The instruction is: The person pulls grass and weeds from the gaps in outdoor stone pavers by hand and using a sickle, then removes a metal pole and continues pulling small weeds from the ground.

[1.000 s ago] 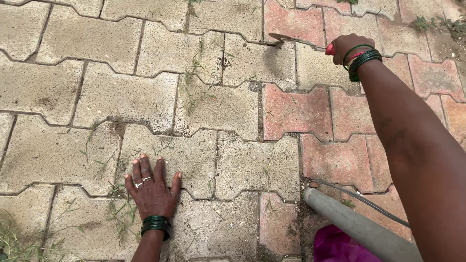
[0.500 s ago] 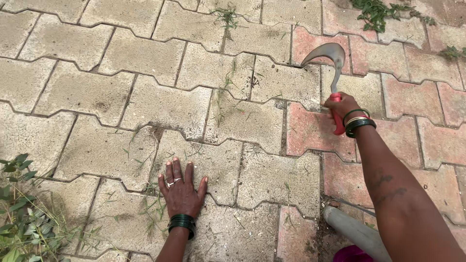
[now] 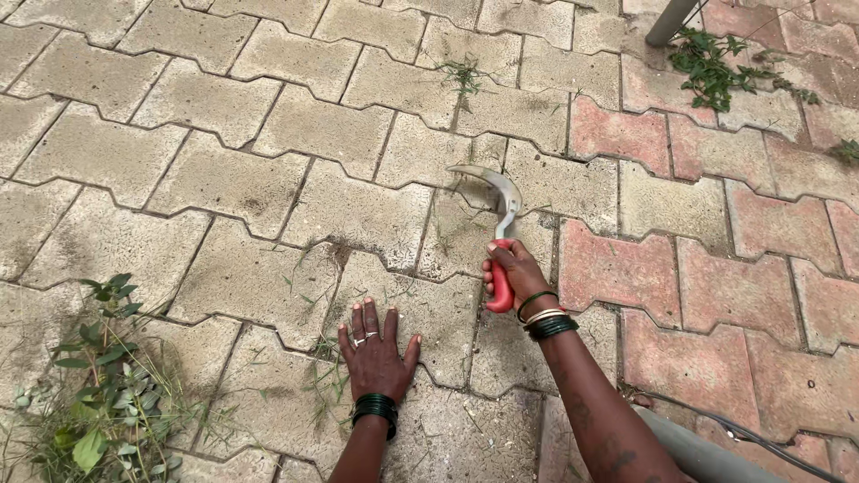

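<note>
Sickle (image 3: 497,207) now lowered onto pavers, right hand (image 3: 512,268) grip clenched around handle; left hand (image 3: 376,349) still flat, fingers spread.

So the sickle (image 3: 495,224) has a short red handle and a curved grey metal blade that hooks off to the left at the far end. It's gripped around the handle, held pretty much upright in the view, with the blade tip low over the paving blocks (image 3: 268,188), right by a joint with thin grass (image 3: 335,255) in it.
</note>
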